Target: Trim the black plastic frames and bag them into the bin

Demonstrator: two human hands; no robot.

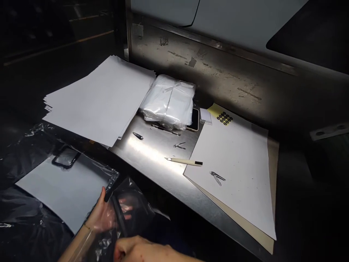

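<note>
My left hand (109,215) is inside or behind a clear plastic bag (136,196), thumb raised and fingers stretched out, seen through the film. A dark strip crosses in front of its palm. At the bottom edge, my right hand (144,250) is closed, pinching the bag's film; its fingertips are partly hidden. Left of my hands lies a pale, flat panel (65,189) with a dark edge and a black rounded rectangular frame (65,157) near its top. Shiny plastic film surrounds the panel.
On the metal table (147,153) are a stack of white sheets (100,94), a tied bundle of plastic bags (169,98), a phone (195,120), a pen (166,130), nail clippers (137,135), small nippers (217,177), a craft knife (184,161) and a large white sheet (234,163) with stickers (225,118).
</note>
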